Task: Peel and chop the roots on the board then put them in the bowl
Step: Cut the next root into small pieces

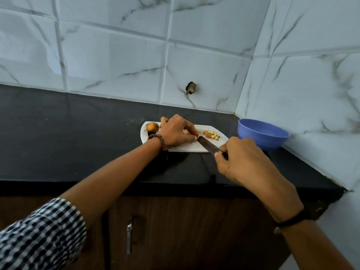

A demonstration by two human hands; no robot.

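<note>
So left hand pins a half-hidden root piece mid-way along the board so it can't roll, right hand grips the knife, cubes pile at the board end nearest the bowl, whole root waits opposite.

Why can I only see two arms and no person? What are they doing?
There is no machine here. The camera sits on a person's head and looks down, so you see only their own arms. The right hand grips a knife. The left hand has its fingertips down by the knife's tip; what is under them is hidden. On the black counter lies a white cutting board with small chopped pieces and one whole root. A blue bowl stands right of the board.
</note>
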